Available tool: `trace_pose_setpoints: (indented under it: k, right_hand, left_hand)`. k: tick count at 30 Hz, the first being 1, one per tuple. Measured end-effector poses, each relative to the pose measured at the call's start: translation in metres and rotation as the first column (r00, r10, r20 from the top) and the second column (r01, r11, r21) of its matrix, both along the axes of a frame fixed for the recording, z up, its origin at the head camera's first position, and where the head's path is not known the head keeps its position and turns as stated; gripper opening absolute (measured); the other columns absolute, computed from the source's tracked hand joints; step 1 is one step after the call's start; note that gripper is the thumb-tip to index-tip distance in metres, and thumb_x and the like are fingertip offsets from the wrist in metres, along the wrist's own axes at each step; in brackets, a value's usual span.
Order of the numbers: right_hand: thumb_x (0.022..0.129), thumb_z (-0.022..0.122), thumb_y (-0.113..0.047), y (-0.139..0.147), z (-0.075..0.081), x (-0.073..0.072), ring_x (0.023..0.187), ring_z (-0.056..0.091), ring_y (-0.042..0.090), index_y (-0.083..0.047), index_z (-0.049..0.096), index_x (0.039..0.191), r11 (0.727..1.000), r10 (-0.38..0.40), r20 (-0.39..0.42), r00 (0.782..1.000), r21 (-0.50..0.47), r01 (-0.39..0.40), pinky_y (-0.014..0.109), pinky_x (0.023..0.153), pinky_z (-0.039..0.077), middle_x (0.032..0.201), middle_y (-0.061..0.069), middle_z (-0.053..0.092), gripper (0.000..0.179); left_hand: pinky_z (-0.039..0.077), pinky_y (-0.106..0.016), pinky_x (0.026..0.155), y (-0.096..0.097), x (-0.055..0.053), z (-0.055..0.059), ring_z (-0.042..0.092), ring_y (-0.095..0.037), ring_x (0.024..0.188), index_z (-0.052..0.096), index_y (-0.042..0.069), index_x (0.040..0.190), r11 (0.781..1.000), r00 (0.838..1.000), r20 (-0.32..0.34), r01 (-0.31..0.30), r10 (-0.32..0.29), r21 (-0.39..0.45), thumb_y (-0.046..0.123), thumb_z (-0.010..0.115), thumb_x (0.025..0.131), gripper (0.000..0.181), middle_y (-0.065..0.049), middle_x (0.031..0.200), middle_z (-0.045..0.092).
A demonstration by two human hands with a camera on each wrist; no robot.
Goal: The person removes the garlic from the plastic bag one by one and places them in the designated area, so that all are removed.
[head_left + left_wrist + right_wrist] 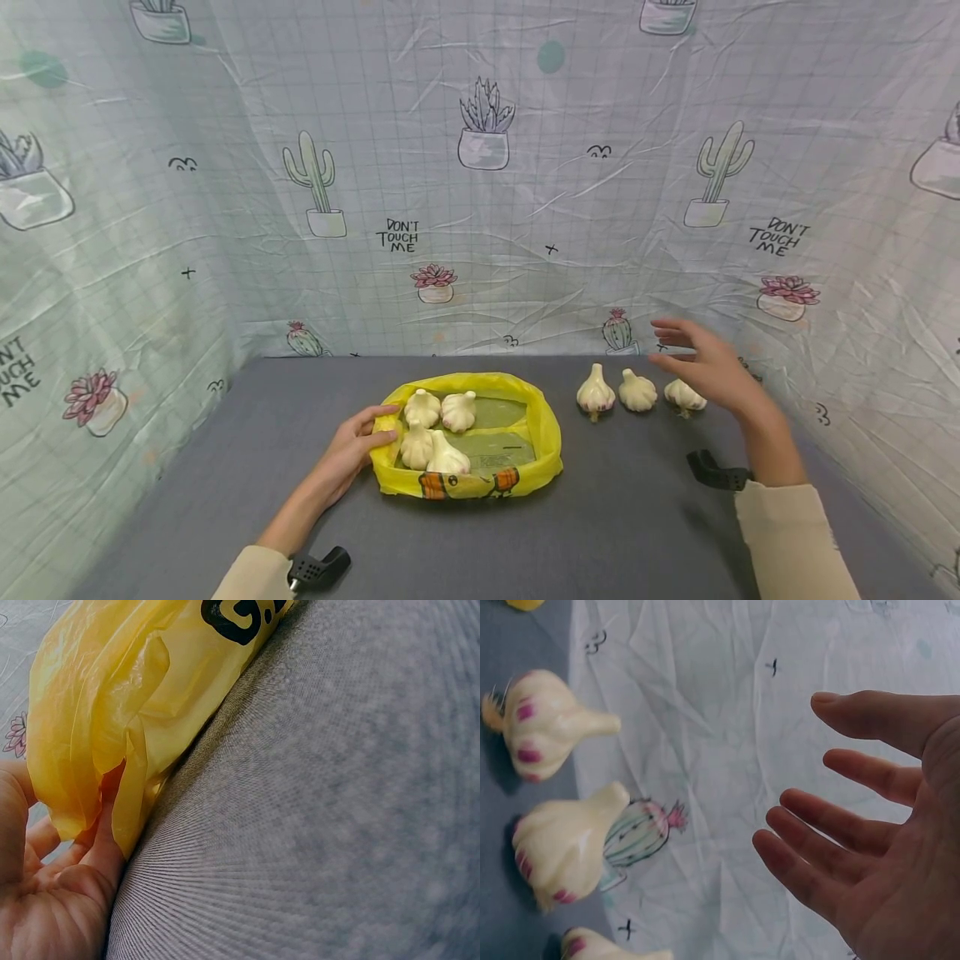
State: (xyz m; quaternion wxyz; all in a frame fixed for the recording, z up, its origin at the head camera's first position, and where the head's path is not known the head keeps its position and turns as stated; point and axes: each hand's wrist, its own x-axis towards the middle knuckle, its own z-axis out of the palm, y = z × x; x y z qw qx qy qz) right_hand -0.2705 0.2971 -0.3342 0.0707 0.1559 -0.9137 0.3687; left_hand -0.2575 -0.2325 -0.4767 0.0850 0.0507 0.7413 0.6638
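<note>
1) Left hand [348,450]: thumb and fingers bent about the rim at the left end of a yellow bag [546,429], thin plastic held between them; in the left wrist view a fold of film partly covers the fingers
2) Right hand [708,371]: raised, fingers gently bent and spread, thumb well away from the fingertips, grasp free; hangs apart from the garlic, nearest the rightmost bulb
3) Yellow bag: 1 piece, mouth open upward, resting on the table; orange and black print along the front side, dull green bottom with small lettering inside
4) Garlic in the bag: 4 bulbs, grouped in its left half; back pair [459,412] side by side, front pair [417,448] close together
5) Garlic on the table: 3 bulbs in a row, right of the bag; left bulb [596,390] upright, middle bulb [637,392] tilted, rightmost bulb [684,397] partly hidden by the right hand in the head view; purple patches on the skins
6) Wrist mounts: 2, black, left [321,570] and right [716,472]
7) Sleeves [795,542]: beige, 1 per arm
8) Table [585,525]: dark grey covering
9) Backdrop [555,208]: pale creased sheet, grid lines, potted cacti and succulents, "DON'T TOUCH ME" lettering
</note>
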Motion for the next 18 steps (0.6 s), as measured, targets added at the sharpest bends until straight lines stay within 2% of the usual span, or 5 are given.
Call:
trace_pose_setpoints:
  k: [5,11,18]
  right_hand:
    - [0.104,0.065,-0.028,-0.011,0.003,0.003,0.139,0.046,0.051,-0.005,0.038,0.157,0.999,0.048,-0.026,0.999,-0.010,-0.048,0.064,0.109,0.044,0.156,0.028,0.044,0.064]
    - [0.103,0.065,-0.023,-0.025,0.007,0.007,0.136,0.052,0.048,-0.008,0.042,0.154,0.994,0.112,-0.055,0.992,-0.015,-0.113,0.061,0.105,0.048,0.155,0.024,0.046,0.058]
    - [0.103,0.065,-0.022,-0.038,0.010,0.012,0.133,0.056,0.044,-0.010,0.044,0.154,0.982,0.174,-0.060,0.983,-0.061,-0.177,0.060,0.106,0.049,0.154,0.022,0.049,0.056]
  left_hand:
    - [0.057,-0.033,0.092,0.000,0.000,-0.001,0.055,-0.029,0.131,0.046,0.009,0.153,1.000,1.000,0.002,-0.004,0.004,-0.002,0.020,0.062,0.104,0.053,-0.019,0.171,0.019]
    - [0.054,-0.035,0.097,0.000,-0.001,-0.001,0.038,-0.037,0.148,0.049,0.011,0.152,1.000,1.000,-0.003,-0.018,0.018,-0.022,0.021,0.063,0.103,0.052,-0.018,0.173,0.011]
    - [0.056,-0.034,0.093,0.000,-0.001,-0.003,0.051,-0.032,0.136,0.049,0.010,0.151,1.000,1.000,0.004,-0.022,0.022,-0.016,0.020,0.063,0.103,0.051,-0.018,0.171,0.020]
